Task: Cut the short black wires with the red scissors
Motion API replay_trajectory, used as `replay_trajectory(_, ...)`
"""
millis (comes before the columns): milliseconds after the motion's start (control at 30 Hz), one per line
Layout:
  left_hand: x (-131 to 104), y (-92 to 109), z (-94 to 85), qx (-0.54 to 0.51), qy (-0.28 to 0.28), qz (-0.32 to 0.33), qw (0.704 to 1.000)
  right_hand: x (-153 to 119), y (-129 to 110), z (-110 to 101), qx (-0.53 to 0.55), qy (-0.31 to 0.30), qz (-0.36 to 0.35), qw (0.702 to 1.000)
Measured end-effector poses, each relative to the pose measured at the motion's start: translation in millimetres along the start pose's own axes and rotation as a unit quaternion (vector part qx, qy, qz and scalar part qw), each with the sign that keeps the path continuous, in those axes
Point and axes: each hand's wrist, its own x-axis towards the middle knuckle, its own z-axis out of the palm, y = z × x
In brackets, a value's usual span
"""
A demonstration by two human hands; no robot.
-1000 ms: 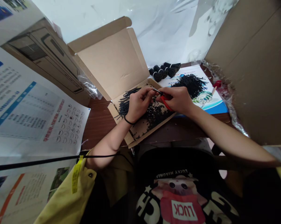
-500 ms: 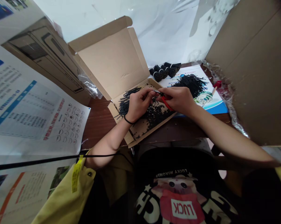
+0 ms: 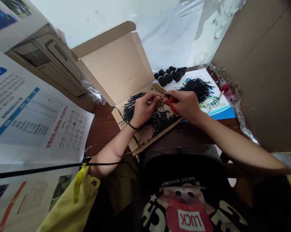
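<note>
My right hand (image 3: 186,103) is closed around red-handled scissors (image 3: 171,105), their blades pointing up and left. Close beside it, my left hand (image 3: 146,109) is pinched at the fingertips; whatever it holds is too small to make out. Both hands are over an open cardboard box (image 3: 141,139). Inside the box, a heap of thin black tubes or wires (image 3: 130,108) lies left of my left hand. Small black cut pieces (image 3: 161,124) are scattered over the box floor below my hands.
Behind the box lie tied black bundles (image 3: 171,75). A loose black pile (image 3: 197,88) and pale rubber bands (image 3: 211,102) rest on a printed sheet (image 3: 224,112) at the right. A large carton (image 3: 258,80) stands on the right; printed papers (image 3: 39,119) hang left.
The scissor blades have tilted upward, away from the left fingertips. The hands have otherwise hardly moved, and the view has shifted slightly.
</note>
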Motion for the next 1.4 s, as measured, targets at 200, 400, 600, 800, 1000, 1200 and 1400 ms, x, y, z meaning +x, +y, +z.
replay_trajectory(200,1.4,1.0,-1.2,-0.036,-0.002,-0.028,0.999,2.3,-3.6,-5.4,0.043,0.016,0.005,0.999)
replay_trajectory(400,1.4,1.1,-2.2,-0.035,0.031,-0.025,0.999,1.0,-4.5,-3.4,0.038,-0.014,0.017,0.999)
replay_trajectory(600,0.8,0.0,-1.1,-0.046,0.049,-0.036,0.997,0.4,-5.8,-3.7,0.044,-0.012,0.014,0.999)
replay_trajectory(800,1.0,0.2,-0.6,-0.059,0.068,-0.028,0.996,-0.8,-5.7,-1.2,0.038,-0.016,0.01,0.999)
replay_trajectory(1000,0.6,0.4,-0.8,-0.06,0.07,-0.03,0.995,-1.1,-5.1,-0.8,0.042,-0.021,0.007,0.999)
replay_trajectory(1200,-1.0,-3.9,0.2,-0.055,0.075,-0.03,0.995,-0.6,-4.4,-2.0,0.041,-0.031,-0.001,0.999)
replay_trajectory(1400,-2.0,-7.0,1.3,-0.02,0.08,-0.031,0.996,-0.6,-1.9,-3.7,-0.011,-0.042,-0.011,0.999)
